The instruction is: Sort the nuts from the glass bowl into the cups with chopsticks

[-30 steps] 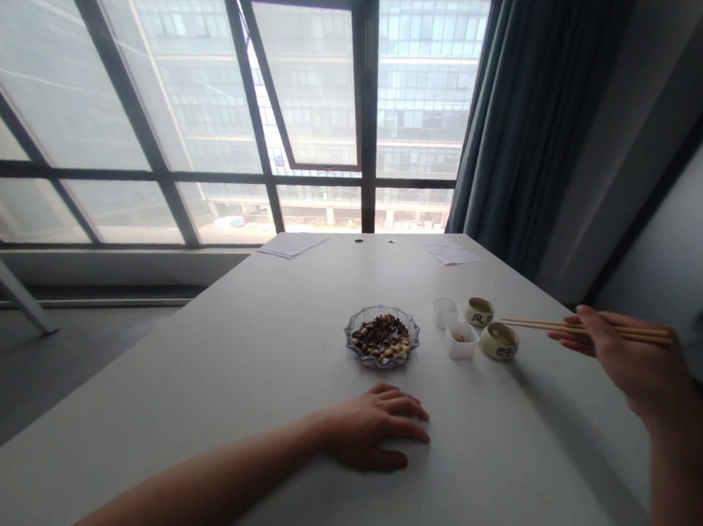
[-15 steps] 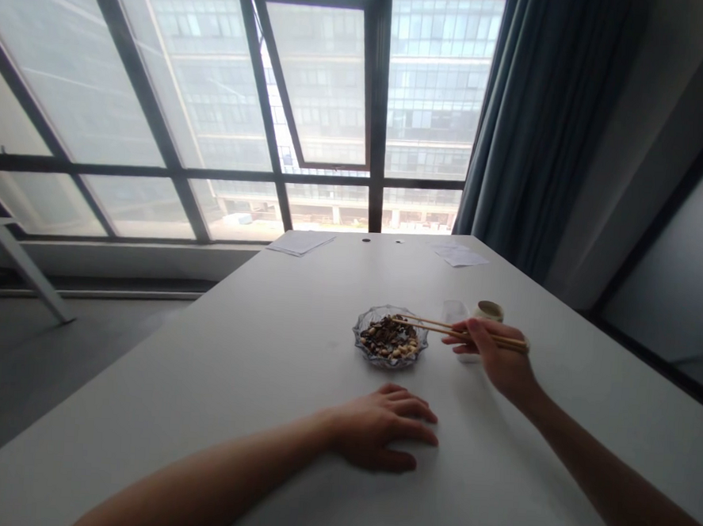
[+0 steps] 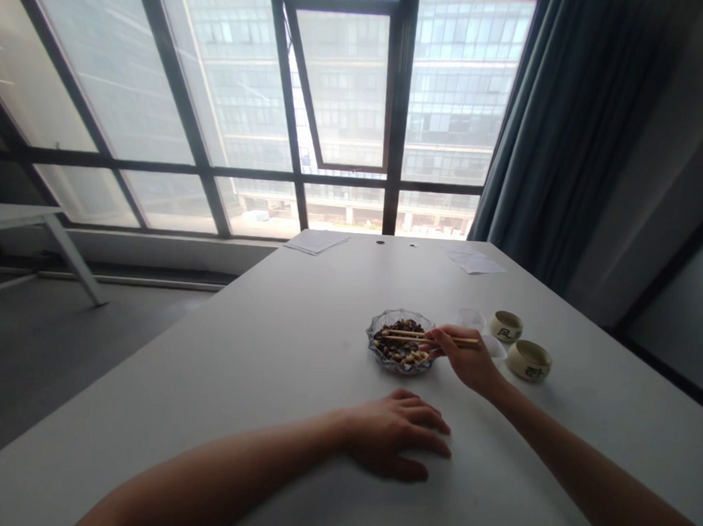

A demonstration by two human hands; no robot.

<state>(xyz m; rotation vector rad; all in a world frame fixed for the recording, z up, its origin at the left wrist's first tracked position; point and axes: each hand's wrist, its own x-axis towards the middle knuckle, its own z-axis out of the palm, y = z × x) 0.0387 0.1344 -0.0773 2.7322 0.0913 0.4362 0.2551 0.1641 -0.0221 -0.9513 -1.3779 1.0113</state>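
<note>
Right hand (image 3: 465, 358) closed round chopsticks (image 3: 406, 338), tips over glass bowl (image 3: 372, 346); any pinched piece unclear. Left hand (image 3: 397, 436) spread, nothing visibly held, nearside of bowl. Plastic cup (image 3: 495, 349), bowl's right, partly hand-covered.

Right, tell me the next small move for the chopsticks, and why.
Probably close the chopsticks gently on one piece: the right hand holds their tips over the mixed dark and pale nut-like pieces in the scalloped glass bowl, and the sticks look slightly apart.
</note>
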